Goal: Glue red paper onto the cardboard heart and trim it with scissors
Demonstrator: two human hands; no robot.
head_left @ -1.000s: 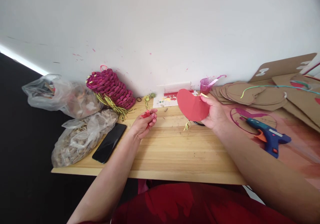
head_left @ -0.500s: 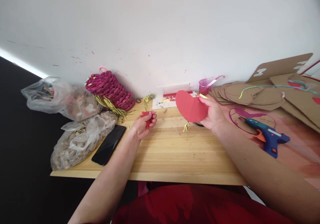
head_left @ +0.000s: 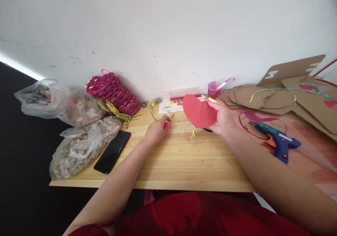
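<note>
Near the middle of the wooden table, my left hand (head_left: 157, 130) is palm down, with its fingers closed round small red paper pieces (head_left: 167, 126) that poke out beyond the fingertips. My right hand (head_left: 223, 118) grips a larger curved red paper piece (head_left: 198, 112) by its right edge, above the table. A small yellow piece (head_left: 212, 100) shows at the fingertips of that hand. Behind the hands lies a white sheet (head_left: 164, 106) with small red, yellow and green shapes on it. A yellow-green tassel (head_left: 194, 133) shows under the red paper.
Plastic bags (head_left: 84, 146), a black phone (head_left: 112, 152) and a magenta woven piece (head_left: 113, 92) lie at the left. A purple cup (head_left: 213, 88) stands by the wall. Cardboard shapes (head_left: 254, 96) and a blue glue gun (head_left: 281, 140) are at the right.
My left hand has moved right and slightly forward, turning palm down with the red pieces. My right hand still holds the curved red paper. The whole view has shifted slightly.
</note>
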